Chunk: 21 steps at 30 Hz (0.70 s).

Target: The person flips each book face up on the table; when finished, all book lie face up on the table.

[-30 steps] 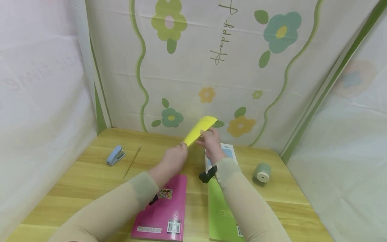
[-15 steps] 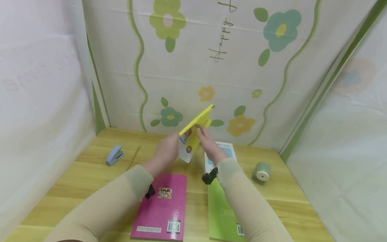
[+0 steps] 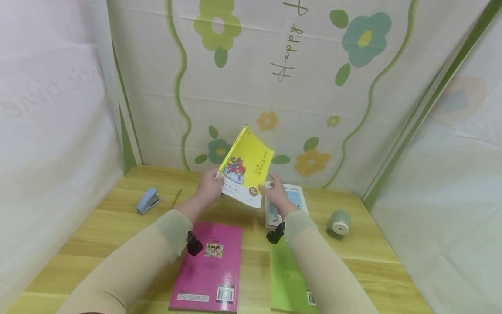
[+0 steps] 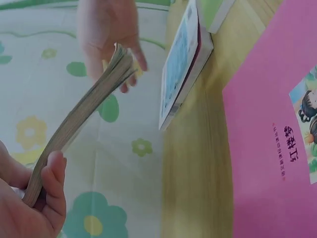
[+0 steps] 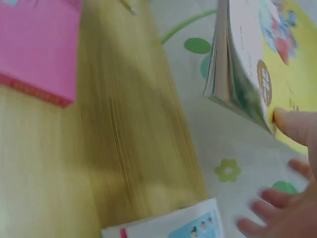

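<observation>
A yellow paperback book (image 3: 251, 163), with a cartoon picture and a white lower band on its cover, is held tilted above the table. My left hand (image 3: 209, 188) grips it at the lower spine corner; in the left wrist view, fingers and thumb (image 4: 53, 181) curl round its page block. Opposite, my right hand (image 3: 277, 195) is at the loose page edge. The right wrist view shows its thumb (image 5: 294, 124) touching the cover's corner, while the other fingers are spread apart from the pages. Pages fan slightly at that edge.
A pink book (image 3: 213, 272) lies at front left on the wooden table. To its right are a green book (image 3: 286, 270) and a white-and-blue book (image 3: 294, 198). A blue stapler (image 3: 148, 201) and a pencil (image 3: 176, 198) lie left; a grey-green cylinder (image 3: 340, 223) stands right.
The yellow book has turned from nearly edge-on so its front cover now faces me. My left hand has moved left, and my right hand has shifted down to the book's lower right corner.
</observation>
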Available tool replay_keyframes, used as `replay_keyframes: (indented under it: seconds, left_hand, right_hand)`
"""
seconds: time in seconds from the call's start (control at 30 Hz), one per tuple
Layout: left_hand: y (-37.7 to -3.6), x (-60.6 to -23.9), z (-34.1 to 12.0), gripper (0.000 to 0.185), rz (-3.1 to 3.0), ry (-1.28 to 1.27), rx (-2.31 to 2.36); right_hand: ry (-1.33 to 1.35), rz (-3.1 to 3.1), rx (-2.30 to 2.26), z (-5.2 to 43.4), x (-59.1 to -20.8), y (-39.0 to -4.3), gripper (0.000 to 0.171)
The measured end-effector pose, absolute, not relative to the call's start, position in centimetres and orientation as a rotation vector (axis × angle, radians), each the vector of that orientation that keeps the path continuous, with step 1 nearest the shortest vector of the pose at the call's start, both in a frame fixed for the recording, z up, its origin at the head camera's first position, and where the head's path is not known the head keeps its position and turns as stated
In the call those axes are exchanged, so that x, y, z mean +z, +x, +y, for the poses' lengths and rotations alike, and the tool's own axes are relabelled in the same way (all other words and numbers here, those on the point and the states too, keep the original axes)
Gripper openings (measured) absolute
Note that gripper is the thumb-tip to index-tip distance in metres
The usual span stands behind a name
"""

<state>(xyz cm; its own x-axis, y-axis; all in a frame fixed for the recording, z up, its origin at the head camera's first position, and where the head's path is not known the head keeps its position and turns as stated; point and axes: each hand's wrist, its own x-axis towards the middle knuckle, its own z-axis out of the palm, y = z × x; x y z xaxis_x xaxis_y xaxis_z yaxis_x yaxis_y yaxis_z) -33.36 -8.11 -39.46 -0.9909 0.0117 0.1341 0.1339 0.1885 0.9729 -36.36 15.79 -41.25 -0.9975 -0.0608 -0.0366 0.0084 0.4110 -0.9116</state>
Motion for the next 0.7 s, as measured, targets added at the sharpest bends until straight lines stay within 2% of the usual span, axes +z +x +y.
replay_keyframes:
  seconds: [0.1,0.27,0.37,0.7]
  left_hand:
    - [-33.6,-39.8,-8.6,0.031,-2.304,-0.109,-2.037]
    - [-33.6,-40.8,-9.3,0.031,-2.306,0.013,-2.106]
    - [-33.6,-41.4,-9.7,0.031,-2.310,0.072,-2.137]
    - [-34.0,-43.3,-11.4,0.035,-2.222,0.214,-2.340]
  right_hand:
    - [-0.006,2.404,-1.761,16.0,-41.5,-36.2,0.066]
    - [-0.038,2.259,-1.844,15.8,-42.1,-36.3,0.042]
    - [-0.042,2.211,-1.887,15.6,-42.4,-36.3,0.036]
    - [-0.053,1.983,-2.043,14.8,-42.6,-36.0,0.057]
